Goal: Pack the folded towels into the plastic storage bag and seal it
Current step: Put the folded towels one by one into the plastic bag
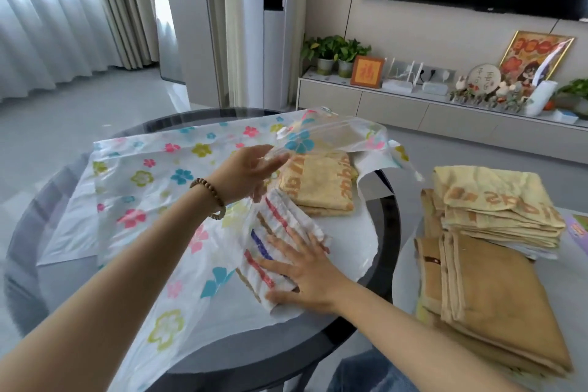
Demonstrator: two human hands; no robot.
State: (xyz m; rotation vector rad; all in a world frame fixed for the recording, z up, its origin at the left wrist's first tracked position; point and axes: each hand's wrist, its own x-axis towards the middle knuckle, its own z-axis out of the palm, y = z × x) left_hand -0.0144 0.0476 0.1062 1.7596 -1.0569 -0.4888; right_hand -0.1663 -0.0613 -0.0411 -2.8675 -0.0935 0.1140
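Round dark table (386,200) spread with a flowered bag (143,175), mouth toward the right. Pinches the bag's top sheet with the left hand (245,173), holding the mouth raised. Presses flat on a striped towel (276,226) with the right hand (305,274), fingers spread, towel at the mouth, partly under plastic. Yellow towel (318,181) just beyond, inside the bag. Folded stack (496,210) on a side table (404,267), well apart.

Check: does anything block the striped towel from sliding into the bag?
Nothing visible does. The left hand holds the bag mouth open, and the yellow towel lies beside the striped towel, not ahead of it.
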